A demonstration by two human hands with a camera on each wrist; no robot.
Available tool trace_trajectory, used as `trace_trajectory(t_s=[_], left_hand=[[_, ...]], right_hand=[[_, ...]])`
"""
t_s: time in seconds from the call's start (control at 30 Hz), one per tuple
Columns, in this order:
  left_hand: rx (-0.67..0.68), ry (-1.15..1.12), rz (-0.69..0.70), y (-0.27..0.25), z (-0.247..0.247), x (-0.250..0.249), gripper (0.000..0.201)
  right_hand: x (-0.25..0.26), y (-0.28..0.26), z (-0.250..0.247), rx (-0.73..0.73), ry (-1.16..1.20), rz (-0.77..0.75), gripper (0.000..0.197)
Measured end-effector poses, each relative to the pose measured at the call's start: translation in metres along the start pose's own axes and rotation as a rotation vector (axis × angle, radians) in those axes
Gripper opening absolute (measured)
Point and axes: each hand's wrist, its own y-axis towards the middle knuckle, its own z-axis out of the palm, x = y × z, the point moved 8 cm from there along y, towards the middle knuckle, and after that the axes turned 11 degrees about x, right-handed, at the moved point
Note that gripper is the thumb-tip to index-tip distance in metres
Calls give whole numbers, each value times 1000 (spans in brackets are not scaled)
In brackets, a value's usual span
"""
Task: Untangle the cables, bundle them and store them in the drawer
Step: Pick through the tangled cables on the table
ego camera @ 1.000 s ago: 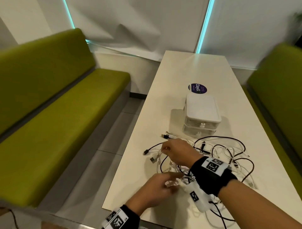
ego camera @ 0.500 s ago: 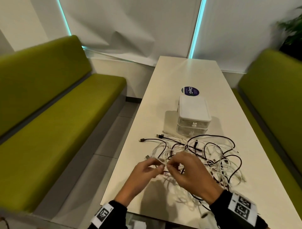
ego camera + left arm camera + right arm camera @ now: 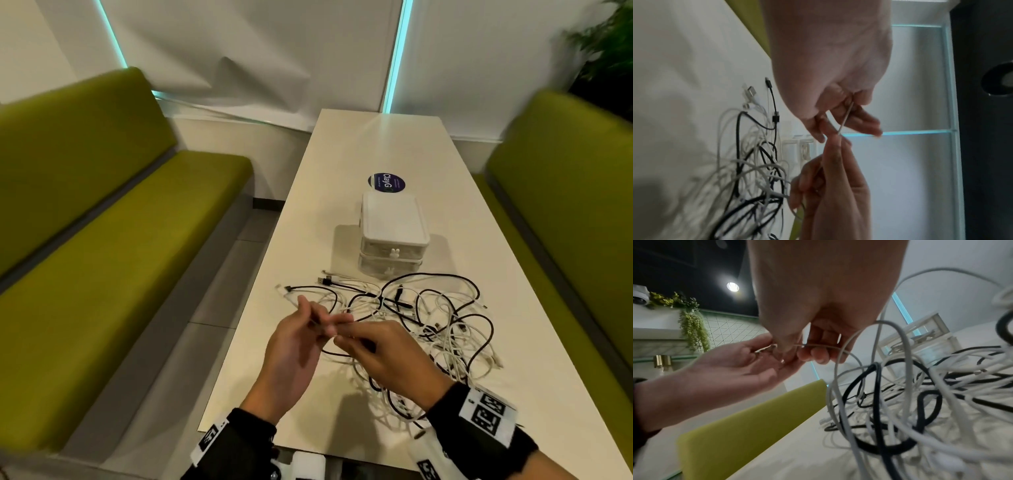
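Observation:
A tangle of white and black cables [image 3: 442, 329] lies on the cream table [image 3: 376, 144], in front of a small white drawer unit [image 3: 394, 236] whose two drawers are closed. Both hands hover just left of the tangle, fingertips together. My left hand [image 3: 317, 320] pinches a thin white cable [image 3: 845, 116] between thumb and fingers. My right hand [image 3: 342, 337] pinches the same white cable [image 3: 818, 345] a little further along, and the cable runs down from there into the pile [image 3: 910, 394]. Loose plug ends [image 3: 325, 281] lie at the tangle's left side.
A round dark sticker [image 3: 386, 180] lies on the table behind the drawer unit. Green benches [image 3: 120, 240] [image 3: 575, 212] run along both long sides of the table. The table's left edge [image 3: 246, 308] is close to my left hand. A plant [image 3: 606, 44] stands at the far right.
My right hand has drawn back from the far side of the tangle to meet the left. Both now pinch the white cable, lifted off the table.

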Motion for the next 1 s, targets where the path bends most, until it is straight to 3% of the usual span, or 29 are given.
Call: trace_trajectory(t_s=[0.1, 0.2, 0.4, 0.5, 0.57, 0.67, 0.8, 0.87, 1.0], left_hand=[[-51, -59, 76, -1, 5, -16, 56], [-42, 1, 63, -3, 12, -30, 63], [89, 255, 84, -9, 13, -70, 62], [171, 498, 80, -13, 12, -89, 64], [189, 706, -2, -15, 6, -89, 66], [175, 938, -116, -15, 5, -85, 54], [222, 1378, -81, 3, 26, -72, 45], [290, 1623, -75, 15, 44, -51, 56], [348, 1887, -103, 35, 75, -11, 59]], right_hand=[[-6, 3, 0, 50, -67, 45, 48], [-11, -1, -2, 80, -139, 82, 54], [-31, -7, -14, 127, -247, 184, 58], [-47, -10, -24, 86, -156, 239, 59], [-53, -13, -30, 36, -88, 267, 56], [-51, -12, -34, 8, -19, 304, 53], [-51, -3, -29, -10, -6, 341, 49], [-55, 0, -30, -13, -36, 384, 48], [-51, 4, -40, 13, -136, 406, 13]])
